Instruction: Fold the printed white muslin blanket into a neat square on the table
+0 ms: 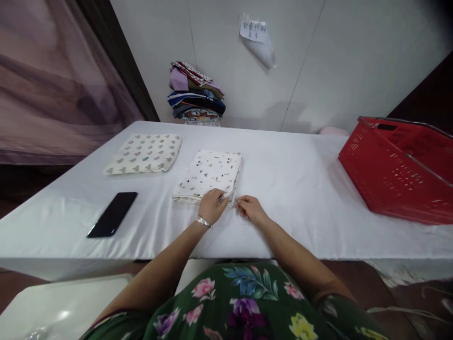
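Observation:
A folded white cloth [210, 174] with small scattered prints lies on the table in front of me. My left hand [212, 205], a silver bracelet at its wrist, is closed on the cloth's near right corner, the fingers lifting its edge a little. Just to the right, the fingers of my right hand [249, 208] are pinched at the same corner's layers. The fingertips partly hide how much fabric is between them. Farther left lies a second folded cloth [146, 153], cream with rows of grey mouse-head shapes, apart from both hands.
A black phone [113, 215] lies on the white-covered table [290, 189] at left. At right stands a red plastic basket [399, 174] with metal handles. A stack of folded fabrics [196, 94] is behind the table by the wall. A paper note [253, 30] hangs above.

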The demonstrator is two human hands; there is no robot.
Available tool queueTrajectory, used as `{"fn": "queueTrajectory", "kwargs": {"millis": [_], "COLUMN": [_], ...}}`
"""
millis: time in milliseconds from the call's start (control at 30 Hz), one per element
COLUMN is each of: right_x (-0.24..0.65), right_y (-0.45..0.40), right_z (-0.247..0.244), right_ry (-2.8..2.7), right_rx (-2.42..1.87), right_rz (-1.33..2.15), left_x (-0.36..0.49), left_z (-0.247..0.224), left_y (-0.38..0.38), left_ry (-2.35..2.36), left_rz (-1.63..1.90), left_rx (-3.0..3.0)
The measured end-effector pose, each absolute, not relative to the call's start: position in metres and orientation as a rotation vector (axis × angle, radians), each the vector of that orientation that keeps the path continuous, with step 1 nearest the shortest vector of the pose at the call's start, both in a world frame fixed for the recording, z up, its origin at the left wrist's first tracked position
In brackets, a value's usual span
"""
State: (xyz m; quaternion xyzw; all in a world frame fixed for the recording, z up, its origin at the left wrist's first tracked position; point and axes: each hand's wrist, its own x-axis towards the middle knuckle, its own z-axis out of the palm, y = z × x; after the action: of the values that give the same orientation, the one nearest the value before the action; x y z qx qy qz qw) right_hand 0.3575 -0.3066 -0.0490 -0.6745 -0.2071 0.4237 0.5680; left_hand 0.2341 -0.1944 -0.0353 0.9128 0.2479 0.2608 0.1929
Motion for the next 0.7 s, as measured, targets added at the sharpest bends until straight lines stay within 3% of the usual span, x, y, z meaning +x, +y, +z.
{"fn": "queueTrajectory", "kwargs": {"millis": [300,700], "right_x": [0.354,0.347], "right_y": [-0.297,-0.295], "right_z": [-0.045,-0.044], "right_ry": [-0.573,-0.587], "right_rx": [-1.669,-1.455], "right_rz": [1.07,1.048], "left_x": [0.233,0.233], "left_z": [-0.03,-0.035], "left_y": [-0.199,-0.2], "left_ry": [0.653,0.757], "left_rz": [0.694,0.692], "left_rx": [2.636,2.473]}}
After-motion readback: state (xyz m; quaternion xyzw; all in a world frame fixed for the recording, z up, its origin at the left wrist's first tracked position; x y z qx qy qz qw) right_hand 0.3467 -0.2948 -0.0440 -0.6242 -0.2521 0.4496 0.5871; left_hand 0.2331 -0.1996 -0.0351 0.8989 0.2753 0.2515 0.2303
